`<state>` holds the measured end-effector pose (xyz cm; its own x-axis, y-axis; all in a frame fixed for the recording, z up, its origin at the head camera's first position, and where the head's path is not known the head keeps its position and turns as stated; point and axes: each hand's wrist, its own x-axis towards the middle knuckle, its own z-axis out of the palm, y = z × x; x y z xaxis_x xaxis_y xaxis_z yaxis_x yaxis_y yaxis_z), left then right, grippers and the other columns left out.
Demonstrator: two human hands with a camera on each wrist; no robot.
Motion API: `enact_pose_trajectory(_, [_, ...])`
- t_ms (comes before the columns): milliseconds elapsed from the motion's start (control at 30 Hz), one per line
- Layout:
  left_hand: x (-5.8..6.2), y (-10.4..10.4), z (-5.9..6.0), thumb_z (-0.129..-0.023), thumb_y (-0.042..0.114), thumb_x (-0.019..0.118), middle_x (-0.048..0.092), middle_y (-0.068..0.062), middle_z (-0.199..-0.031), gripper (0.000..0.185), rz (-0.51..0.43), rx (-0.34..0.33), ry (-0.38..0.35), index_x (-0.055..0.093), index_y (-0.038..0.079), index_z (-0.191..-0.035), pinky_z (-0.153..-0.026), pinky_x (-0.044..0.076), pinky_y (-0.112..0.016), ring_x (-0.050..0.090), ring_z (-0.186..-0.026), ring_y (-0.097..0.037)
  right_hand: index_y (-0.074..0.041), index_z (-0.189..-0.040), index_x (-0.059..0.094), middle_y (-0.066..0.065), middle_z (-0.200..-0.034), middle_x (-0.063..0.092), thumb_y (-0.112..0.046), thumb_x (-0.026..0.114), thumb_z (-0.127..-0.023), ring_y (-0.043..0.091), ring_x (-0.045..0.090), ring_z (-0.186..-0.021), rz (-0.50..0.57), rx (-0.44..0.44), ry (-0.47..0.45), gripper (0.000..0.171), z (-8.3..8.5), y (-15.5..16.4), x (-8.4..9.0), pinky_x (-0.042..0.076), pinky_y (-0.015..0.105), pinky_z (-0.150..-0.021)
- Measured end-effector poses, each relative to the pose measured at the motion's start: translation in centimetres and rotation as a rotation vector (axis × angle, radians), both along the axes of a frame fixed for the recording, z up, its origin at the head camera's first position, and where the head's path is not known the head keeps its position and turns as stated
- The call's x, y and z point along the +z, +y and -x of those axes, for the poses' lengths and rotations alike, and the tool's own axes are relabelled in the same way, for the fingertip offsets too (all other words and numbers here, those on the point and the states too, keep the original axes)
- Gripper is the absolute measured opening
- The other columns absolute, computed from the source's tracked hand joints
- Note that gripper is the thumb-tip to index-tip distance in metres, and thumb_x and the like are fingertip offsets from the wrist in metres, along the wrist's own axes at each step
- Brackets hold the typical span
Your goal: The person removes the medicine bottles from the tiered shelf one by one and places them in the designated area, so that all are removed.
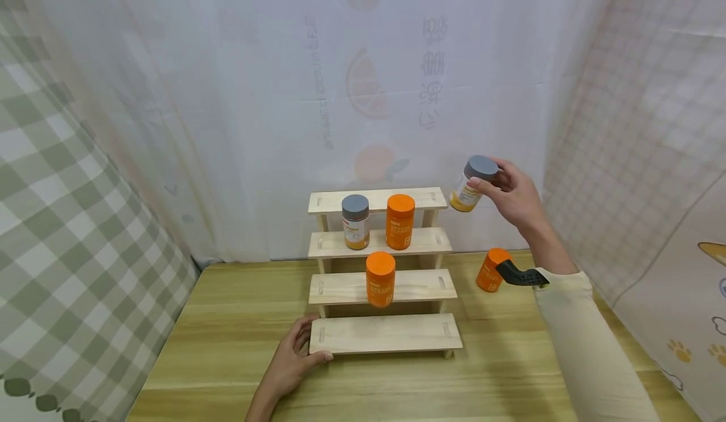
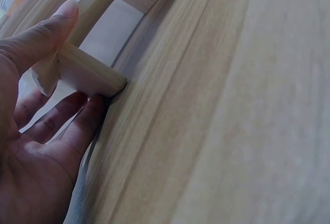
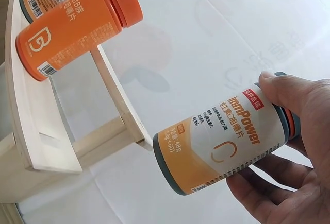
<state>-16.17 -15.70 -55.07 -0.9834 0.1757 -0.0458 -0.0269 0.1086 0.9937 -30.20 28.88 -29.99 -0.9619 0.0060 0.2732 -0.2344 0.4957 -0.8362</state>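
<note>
Closest to the camera, the left hand (image 1: pixel 292 360) rests on the wooden worktop (image 1: pixel 238 321), thumb and relaxed fingers steadying the front left corner of a stepped wooden rack (image 1: pixel 386 334). Beyond the rack's right edge, the right hand (image 1: pixel 513 195) holds a grey-capped bottle (image 1: pixel 473 182) tilted in the air, fingers curled round its cap end. It looks light, rigid and smooth, best held round the body. Three bottles stand on the steps; an orange bottle (image 1: pixel 491 269) sits near the worktop's back right. Pale printed curtains hang around.

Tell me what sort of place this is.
Probably a staged tabletop set, not a real shop: a wooden table walled in by hung cloth sheets, with a small stepped wooden shelf displaying supplement bottles.
</note>
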Motion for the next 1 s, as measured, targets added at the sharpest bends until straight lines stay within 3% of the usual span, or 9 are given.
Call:
enact_pose_trajectory(100, [0.0, 0.0, 0.0, -0.080, 0.012, 0.089, 0.055, -0.019, -0.144, 0.080, -0.007, 0.002, 0.004, 0.045, 0.013, -0.148, -0.097, 0.054, -0.025, 0.055, -0.132, -0.025, -0.024, -0.154, 0.044, -0.010, -0.130, 0.061, -0.046, 0.068, -0.097, -0.002, 0.057, -0.111, 0.003, -0.011, -0.002, 0.066, -0.2, 0.6, -0.3, 0.045, 0.025, -0.098])
enact_pose_trajectory(267, [0.0, 0.0, -0.1, -0.079, 0.012, 0.089, 0.055, -0.017, -0.144, 0.081, -0.010, 0.015, -0.003, 0.046, 0.014, -0.147, -0.097, 0.054, -0.026, 0.054, -0.133, -0.027, -0.023, -0.154, 0.043, -0.009, -0.132, 0.060, -0.047, 0.067, -0.097, -0.005, 0.055, -0.112, -0.012, -0.022, -0.008, 0.066, -0.6, 1.6, -0.7, 0.045, 0.035, -0.104])
enact_pose_trajectory(500, [0.1, 0.0, 0.0, -0.078, 0.011, 0.090, 0.056, -0.014, -0.145, 0.082, -0.007, 0.018, -0.015, 0.047, 0.017, -0.147, -0.102, 0.051, -0.025, 0.053, -0.134, -0.024, -0.023, -0.155, 0.041, -0.020, -0.124, 0.058, -0.049, 0.066, -0.098, -0.006, 0.055, -0.111, -0.029, -0.049, -0.027, 0.068, -1.7, 3.3, -1.5, 0.044, 0.015, -0.093])
enact_pose_trajectory(633, [0.1, 0.0, 0.0, -0.079, 0.010, 0.089, 0.054, -0.017, -0.145, 0.081, -0.020, 0.004, -0.003, 0.046, 0.013, -0.148, -0.099, 0.053, -0.025, 0.051, -0.137, -0.030, -0.024, -0.158, 0.038, -0.019, -0.127, 0.057, -0.050, 0.065, -0.098, -0.008, 0.054, -0.112, -0.033, -0.068, -0.058, 0.071, -2.1, 4.3, -2.1, 0.045, 0.025, -0.101])
enact_pose_trajectory(767, [0.1, 0.0, 0.0, -0.080, 0.007, 0.088, 0.054, -0.021, -0.145, 0.081, -0.045, -0.011, 0.008, 0.045, 0.010, -0.148, -0.095, 0.055, -0.025, 0.050, -0.137, -0.033, -0.021, -0.158, 0.038, -0.024, -0.123, 0.057, -0.048, 0.065, -0.099, -0.009, 0.054, -0.110, -0.029, -0.072, -0.061, 0.071, -2.4, 5.2, -2.9, 0.045, 0.017, -0.098])
enact_pose_trajectory(867, [0.1, 0.0, 0.0, -0.079, 0.006, 0.088, 0.054, -0.021, -0.145, 0.081, -0.049, -0.011, 0.004, 0.045, 0.010, -0.148, -0.094, 0.055, -0.024, 0.052, -0.134, -0.029, -0.018, -0.158, 0.040, -0.029, -0.117, 0.057, -0.041, 0.066, -0.100, -0.011, 0.055, -0.107, -0.026, -0.059, -0.033, 0.068, -2.6, 6.0, -3.5, 0.043, 0.005, -0.084])
enact_pose_trajectory(1000, [0.1, 0.0, -0.1, -0.079, 0.006, 0.088, 0.054, -0.021, -0.144, 0.081, -0.048, -0.010, -0.003, 0.045, 0.010, -0.148, -0.095, 0.055, -0.023, 0.054, -0.132, -0.024, -0.021, -0.157, 0.041, -0.030, -0.115, 0.057, -0.042, 0.067, -0.099, -0.012, 0.055, -0.106, -0.044, -0.080, -0.041, 0.067, -3.2, 7.0, -4.3, 0.042, 0.007, -0.082])
